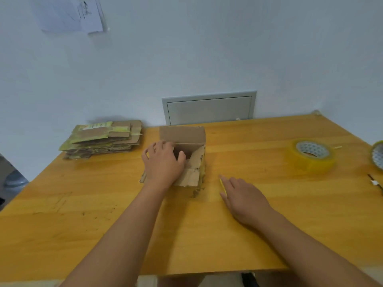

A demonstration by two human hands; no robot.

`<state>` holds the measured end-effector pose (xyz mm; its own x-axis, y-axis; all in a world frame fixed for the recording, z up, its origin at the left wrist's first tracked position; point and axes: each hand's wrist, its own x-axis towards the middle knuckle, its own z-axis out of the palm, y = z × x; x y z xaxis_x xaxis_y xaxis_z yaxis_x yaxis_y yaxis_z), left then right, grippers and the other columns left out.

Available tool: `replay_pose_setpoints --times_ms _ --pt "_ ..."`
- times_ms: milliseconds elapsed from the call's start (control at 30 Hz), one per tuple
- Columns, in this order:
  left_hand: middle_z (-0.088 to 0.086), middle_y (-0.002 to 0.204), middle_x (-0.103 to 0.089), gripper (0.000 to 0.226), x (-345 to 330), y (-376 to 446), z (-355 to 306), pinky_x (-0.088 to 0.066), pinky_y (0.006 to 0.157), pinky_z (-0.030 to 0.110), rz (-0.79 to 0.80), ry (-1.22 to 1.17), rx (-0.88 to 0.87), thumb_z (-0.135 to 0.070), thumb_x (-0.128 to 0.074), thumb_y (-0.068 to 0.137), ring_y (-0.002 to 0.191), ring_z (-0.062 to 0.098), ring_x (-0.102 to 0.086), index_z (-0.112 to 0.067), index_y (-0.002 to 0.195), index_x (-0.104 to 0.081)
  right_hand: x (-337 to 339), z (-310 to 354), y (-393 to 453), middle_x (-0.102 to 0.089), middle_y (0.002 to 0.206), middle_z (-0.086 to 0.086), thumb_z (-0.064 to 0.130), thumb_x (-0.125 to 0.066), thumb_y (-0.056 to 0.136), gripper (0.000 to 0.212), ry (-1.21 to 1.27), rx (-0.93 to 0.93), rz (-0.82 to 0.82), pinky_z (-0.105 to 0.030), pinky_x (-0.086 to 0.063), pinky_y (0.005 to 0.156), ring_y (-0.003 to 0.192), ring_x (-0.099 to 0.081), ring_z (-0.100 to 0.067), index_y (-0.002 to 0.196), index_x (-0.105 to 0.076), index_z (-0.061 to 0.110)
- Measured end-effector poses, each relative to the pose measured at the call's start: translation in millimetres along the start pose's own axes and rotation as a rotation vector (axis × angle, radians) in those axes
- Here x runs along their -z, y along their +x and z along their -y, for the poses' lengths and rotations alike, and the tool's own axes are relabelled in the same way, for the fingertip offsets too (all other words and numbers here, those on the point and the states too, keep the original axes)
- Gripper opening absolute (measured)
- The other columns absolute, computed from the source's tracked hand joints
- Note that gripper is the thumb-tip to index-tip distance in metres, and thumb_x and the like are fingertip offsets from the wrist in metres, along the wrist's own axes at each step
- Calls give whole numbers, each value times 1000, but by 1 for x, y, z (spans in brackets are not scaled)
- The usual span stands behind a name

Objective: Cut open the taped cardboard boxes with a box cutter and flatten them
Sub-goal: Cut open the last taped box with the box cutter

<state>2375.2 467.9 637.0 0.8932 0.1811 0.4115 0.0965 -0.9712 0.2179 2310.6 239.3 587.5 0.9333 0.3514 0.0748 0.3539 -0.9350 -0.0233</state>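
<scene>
Your left hand (pixel 163 162) grips the open box (pixel 186 156); your right hand (pixel 244 199), beside it, lies flat over possibly a yellow cutter (pixel 222 185).

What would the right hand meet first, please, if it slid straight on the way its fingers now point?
Probably the near right corner of the open cardboard box: the right hand lies flat on the table, fingers pointing up-left toward it. Depth is unclear, so it might pass just beside it.
</scene>
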Motion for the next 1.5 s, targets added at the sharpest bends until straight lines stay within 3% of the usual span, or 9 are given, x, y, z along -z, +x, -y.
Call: replay_pose_setpoints --times_ms 100,200,400,567,800,1067,1167,1300,1500 --pt "5 160 -26 62 3 1 15 -12 117 55 187 30 87 -58 -38 92 147 35 -17 -27 145 -39 0 9 -15 -42 140 -5 52 -24 104 62 -82 34 32 -39 -39 96 124 -41 -26 153 -23 14" --pt "2 163 -14 71 3 -1 26 -31 110 54 347 -23 148 -64 -42 90 140 39 -30 -27 150 -29 3 14 -22 -35 145 -6 67 -23 97 74 -43 38 108 -40 -35 102 129 -36 -26 151 -28 16" --pt "2 159 -21 90 4 -1 27 -50 81 43 317 -185 232 -59 -60 82 126 33 -49 -31 154 -14 23 26 1 -45 131 -4 57 -32 100 58 211 -69 -76 -39 -41 96 123 -41 -25 140 -45 16" --pt "12 138 -37 96 6 -2 26 -48 72 40 298 -165 284 -56 -68 79 110 36 -56 -31 150 -10 43 58 53 -51 127 -8 50 -40 99 52 430 -227 -106 -35 -41 69 103 -52 -26 133 -44 11" --pt "14 138 -32 111 6 -29 38 -50 77 44 161 -243 373 -49 -75 76 111 39 -54 -25 153 1 48 96 93 -43 142 -14 56 -61 89 107 418 -346 -142 -37 -38 67 113 -59 -36 155 10 9" --pt "-1 129 -35 79 7 -57 35 -46 71 32 13 -567 311 -60 -44 78 98 16 -48 -29 147 -22 29 98 89 -40 143 -9 47 -69 86 110 497 -361 -276 -33 -42 58 93 -63 -28 154 13 18" --pt "-2 131 -40 70 12 -57 40 -45 81 35 23 -729 299 -54 -35 86 103 13 -47 -24 149 -30 26 89 86 -37 149 -7 50 -65 85 103 669 -319 -270 -33 -46 68 106 -59 -29 154 8 27" --pt "-2 149 -43 53 15 -53 48 -34 113 41 51 -950 365 -43 -31 101 134 17 -41 -23 148 -40 28 77 82 -49 144 -5 36 -58 90 88 985 -271 -226 -42 -51 94 118 -55 -26 156 -1 28" --pt "-2 143 -52 42 11 -51 60 -38 109 40 199 -1193 565 -40 -39 105 130 21 -47 -27 145 -45 24 66 66 -47 146 -5 14 -52 94 87 987 -129 -105 -44 -49 95 117 -56 -29 155 5 37"
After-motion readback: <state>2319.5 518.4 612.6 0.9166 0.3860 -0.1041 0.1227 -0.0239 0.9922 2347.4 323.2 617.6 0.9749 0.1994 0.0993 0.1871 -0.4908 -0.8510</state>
